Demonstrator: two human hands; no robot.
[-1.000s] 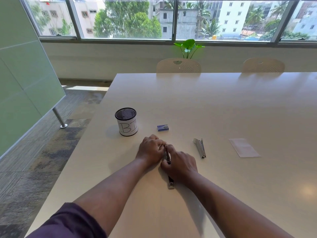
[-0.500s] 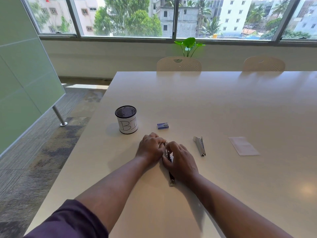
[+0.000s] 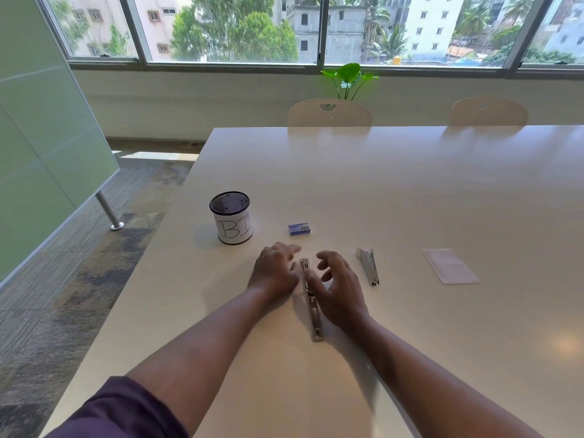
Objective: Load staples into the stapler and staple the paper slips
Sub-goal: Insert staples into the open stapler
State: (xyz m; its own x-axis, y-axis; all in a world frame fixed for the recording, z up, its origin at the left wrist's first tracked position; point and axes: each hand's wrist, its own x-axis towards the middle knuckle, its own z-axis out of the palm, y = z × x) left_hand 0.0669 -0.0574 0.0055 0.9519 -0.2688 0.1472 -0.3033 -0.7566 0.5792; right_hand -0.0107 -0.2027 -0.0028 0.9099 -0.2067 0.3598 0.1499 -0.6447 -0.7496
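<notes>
Stapler point(image 3: 311, 300) lies opened flat mid-frame on the desk point(image 3: 410, 191), my left hand point(image 3: 275, 270) and right hand point(image 3: 339, 290) flanking it, fingers relaxed, grasping nothing. Staple box point(image 3: 299, 229) sits just above. Risk I see: loose staples could scatter if I fumble that tiny box.

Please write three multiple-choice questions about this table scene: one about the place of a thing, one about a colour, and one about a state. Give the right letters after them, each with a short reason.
1. Where does the staple box lie?
A. inside the mesh cup
B. on the table, right of the mesh cup
C. on the paper slips

2. What colour is the staple box?
A. blue
B. red
C. yellow

3. How does the long metal stapler part lie?
A. lifted in the air
B. standing upright in the cup
C. flat on the table, between the left hand and the right hand

Answers: 1 B, the box sits on the bare table beside the cup. 2 A, its faces are blue. 3 C, it rests on the tabletop with loose fingers on both sides.
</notes>
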